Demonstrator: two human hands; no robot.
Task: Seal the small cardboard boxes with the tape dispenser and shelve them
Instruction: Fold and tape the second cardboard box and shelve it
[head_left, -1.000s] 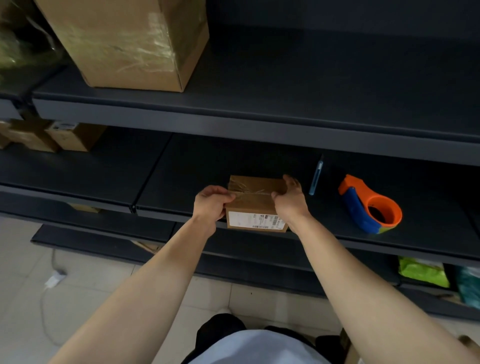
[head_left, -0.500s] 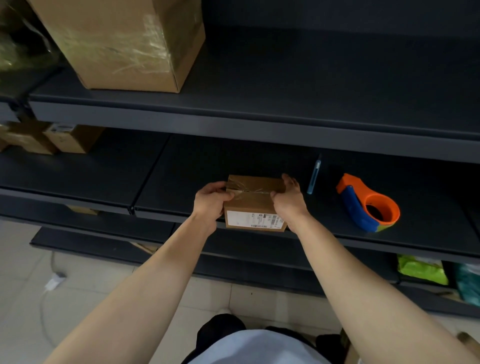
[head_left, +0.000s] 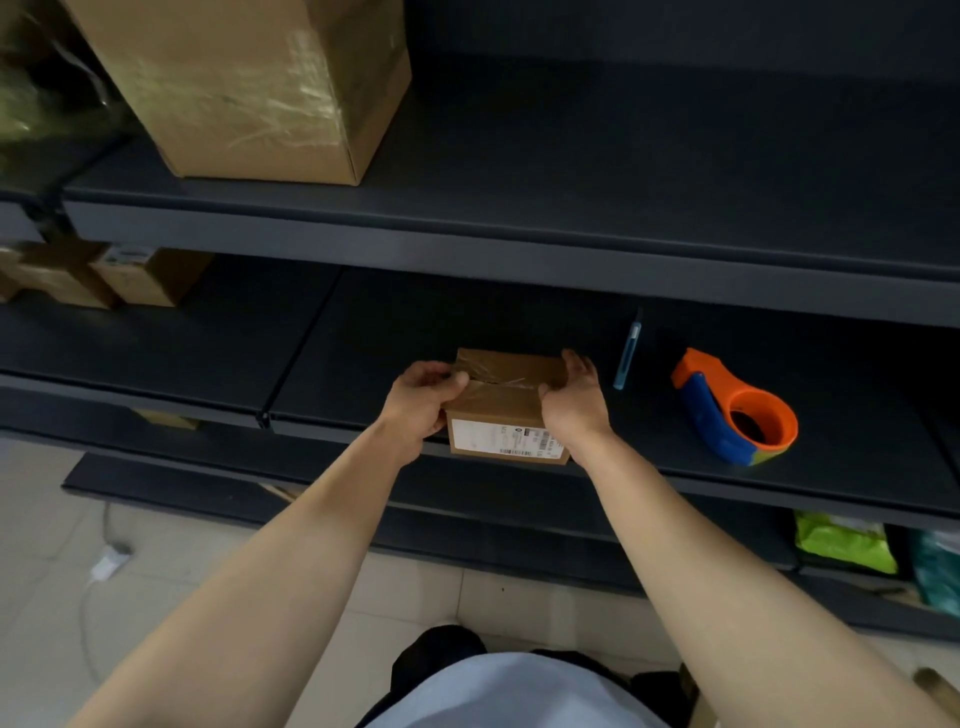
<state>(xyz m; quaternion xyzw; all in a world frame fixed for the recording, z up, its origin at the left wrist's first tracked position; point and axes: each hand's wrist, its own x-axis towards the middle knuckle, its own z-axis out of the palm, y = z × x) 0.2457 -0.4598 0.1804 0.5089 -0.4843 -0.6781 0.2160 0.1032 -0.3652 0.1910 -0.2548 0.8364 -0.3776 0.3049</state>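
At least two small cartons (head_left: 140, 278) sit far left on the middle shelf (head_left: 363, 332), below one large taped carton (head_left: 249, 88). At the shelf's front edge, one small cardboard box (head_left: 506, 402), taped across its top, is gripped at both ends: the left hand (head_left: 418, 402) has its fingers curled and its thumb on the tape, and the right hand (head_left: 574, 402) has its thumb on top and its fingers along the side. The white barcode label is unreadable. To the right lie one slim blue cutter (head_left: 627, 353) and one orange-and-blue tape dispenser (head_left: 737, 410).
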